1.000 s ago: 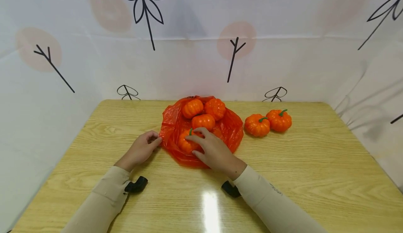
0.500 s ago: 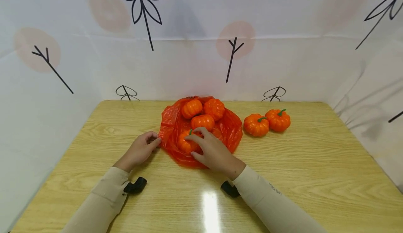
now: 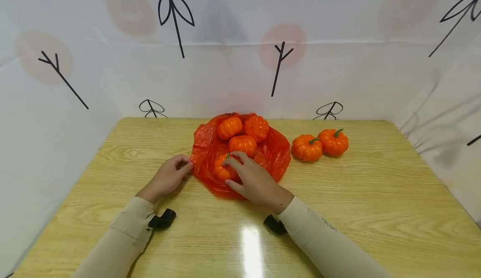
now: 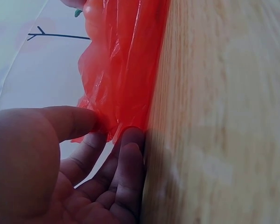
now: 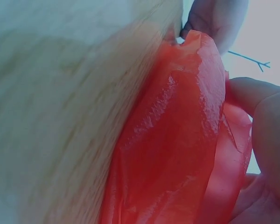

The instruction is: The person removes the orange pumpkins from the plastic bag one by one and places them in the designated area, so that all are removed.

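Note:
A thin red plastic bag (image 3: pixel 277 144) lies spread wide at the back middle of the table, with several small orange pumpkins inside. At its left edge my left hand (image 3: pixel 168 177) pinches the plastic between thumb and fingers, as the left wrist view shows close up. My right hand (image 3: pixel 255 182) reaches over the bag's near rim and holds the front pumpkin (image 3: pixel 221 169), thumb in front and fingers curled across its top. Part of that pumpkin is under my hand. Behind it sit a middle pumpkin (image 3: pixel 242 144), a back left pumpkin (image 3: pixel 230 128) and a back right pumpkin (image 3: pixel 256 128).
Right of the bag, two more pumpkins with green stems, a nearer pumpkin (image 3: pixel 307 148) and a farther pumpkin (image 3: pixel 334 142), rest side by side on the wooden table (image 3: pixel 375 194). A patterned white cloth (image 3: pixel 233 77) hangs behind the table.
Both hands keep their places at the bag and pumpkin. The view shifts very slightly; the pumpkins stay where they were.

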Demonstrator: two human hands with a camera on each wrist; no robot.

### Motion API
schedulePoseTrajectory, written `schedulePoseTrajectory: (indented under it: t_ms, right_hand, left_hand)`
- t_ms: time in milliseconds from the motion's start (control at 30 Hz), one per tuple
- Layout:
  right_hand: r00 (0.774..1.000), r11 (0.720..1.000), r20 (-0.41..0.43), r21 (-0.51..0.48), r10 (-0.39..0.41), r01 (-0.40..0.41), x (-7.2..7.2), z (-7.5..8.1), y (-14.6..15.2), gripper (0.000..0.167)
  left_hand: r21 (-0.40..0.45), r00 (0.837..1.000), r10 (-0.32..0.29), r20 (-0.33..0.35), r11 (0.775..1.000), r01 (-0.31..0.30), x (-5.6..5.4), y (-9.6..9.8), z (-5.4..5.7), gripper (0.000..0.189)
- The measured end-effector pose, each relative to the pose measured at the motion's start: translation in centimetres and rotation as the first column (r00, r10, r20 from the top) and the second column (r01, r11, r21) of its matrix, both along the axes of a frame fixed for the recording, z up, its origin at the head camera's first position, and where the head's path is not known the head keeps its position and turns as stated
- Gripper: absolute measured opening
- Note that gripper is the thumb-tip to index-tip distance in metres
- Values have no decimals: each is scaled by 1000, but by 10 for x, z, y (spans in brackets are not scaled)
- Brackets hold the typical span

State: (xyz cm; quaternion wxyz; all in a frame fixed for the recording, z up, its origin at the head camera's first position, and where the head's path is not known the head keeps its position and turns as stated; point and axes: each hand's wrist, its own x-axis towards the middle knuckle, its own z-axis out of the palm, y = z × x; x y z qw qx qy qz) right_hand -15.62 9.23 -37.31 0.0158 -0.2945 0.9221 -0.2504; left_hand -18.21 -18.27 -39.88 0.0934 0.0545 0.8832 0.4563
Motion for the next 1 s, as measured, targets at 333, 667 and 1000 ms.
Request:
schedulePoseTrajectory:
  t_ms: [333,667,1000]
  right_hand:
    - [1000,1000,-7,-30,-7,7,1,-2,-1,40]
    - [999,996,-46,-87,-26,22,3,4,1,38]
    - [992,994,-130,-113,-6,-9,7,12,11,37]
  left_hand:
    - [-15,1000,18,-4,1000,-18,1,0,-4,21]
    - [0,1000,10,-2,1000,-10,0,1,0,21]
    - [2,1000,14,0,1000,-14,1,0,-2,20]
